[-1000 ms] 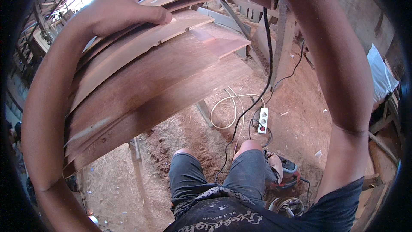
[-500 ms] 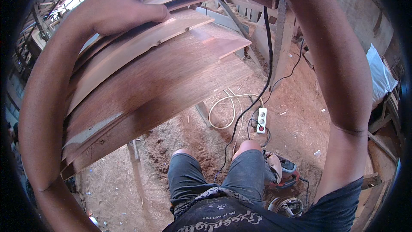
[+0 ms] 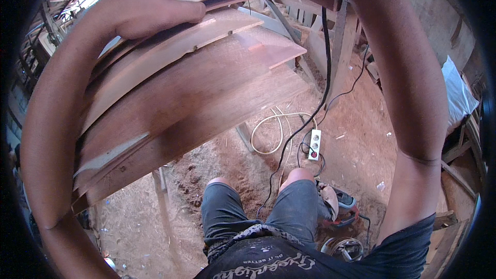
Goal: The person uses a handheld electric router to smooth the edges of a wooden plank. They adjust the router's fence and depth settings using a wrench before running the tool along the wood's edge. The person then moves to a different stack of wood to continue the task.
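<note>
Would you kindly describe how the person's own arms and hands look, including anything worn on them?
The left grip is a bare hand with no glove visible; the right grip is out of view. The right arm emerges from a short, dark sleeve. The left arm shows bare. No watch or bracelet is visible.
</note>
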`<state>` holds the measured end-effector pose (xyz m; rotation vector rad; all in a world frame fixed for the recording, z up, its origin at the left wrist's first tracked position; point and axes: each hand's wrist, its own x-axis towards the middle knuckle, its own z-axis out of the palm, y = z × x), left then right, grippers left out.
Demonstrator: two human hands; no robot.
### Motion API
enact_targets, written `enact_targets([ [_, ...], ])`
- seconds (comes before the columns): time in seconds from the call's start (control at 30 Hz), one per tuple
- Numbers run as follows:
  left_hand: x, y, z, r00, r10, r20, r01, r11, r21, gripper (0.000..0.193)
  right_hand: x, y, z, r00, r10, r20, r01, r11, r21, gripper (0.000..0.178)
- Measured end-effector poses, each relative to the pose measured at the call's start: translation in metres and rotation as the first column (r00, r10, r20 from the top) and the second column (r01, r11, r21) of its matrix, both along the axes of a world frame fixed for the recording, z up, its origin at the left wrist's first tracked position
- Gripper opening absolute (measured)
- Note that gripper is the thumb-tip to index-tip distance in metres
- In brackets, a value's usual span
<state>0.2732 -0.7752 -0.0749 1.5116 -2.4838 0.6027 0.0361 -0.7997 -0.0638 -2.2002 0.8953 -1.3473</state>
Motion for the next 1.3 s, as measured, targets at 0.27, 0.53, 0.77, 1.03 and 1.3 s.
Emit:
enact_targets([
  [0.27, -0.016, 0.011, 0.008, 1.000, -0.007, 0.007, 0.006, 0.987, 0.163, 0.081, -0.014, 0.003, -0.006, 0.997, 0.060, -0.050, -0.063, 0.996, -0.068, 0.055],
  [0.53, 0.005, -0.001, -0.004, 0.987, 0.138, -0.084, -0.138, 0.990, 0.005, 0.085, -0.017, -0.006, -0.007, 0.994, 0.106, -0.016, -0.107, 0.989, -0.106, 0.055],
  [0.77, 0.003, 0.000, -0.002, 0.992, 0.121, -0.018, -0.121, 0.993, 0.001, 0.088, -0.018, 0.002, 0.004, 0.998, 0.054, -0.041, -0.056, 0.997, -0.052, 0.058],
  [1.03, -0.018, 0.008, 0.000, 0.977, -0.202, -0.065, 0.207, 0.976, 0.072, 0.087, -0.007, 0.014, 0.008, 0.998, -0.062, 0.019, 0.059, 0.991, 0.120, 0.056],
  [1.3, -0.003, 0.005, -0.005, 0.994, 0.109, 0.013, -0.108, 0.993, -0.046, 0.085, -0.012, 0.019, 0.001, 0.999, -0.032, -0.012, 0.032, 0.997, 0.076, 0.057],
])
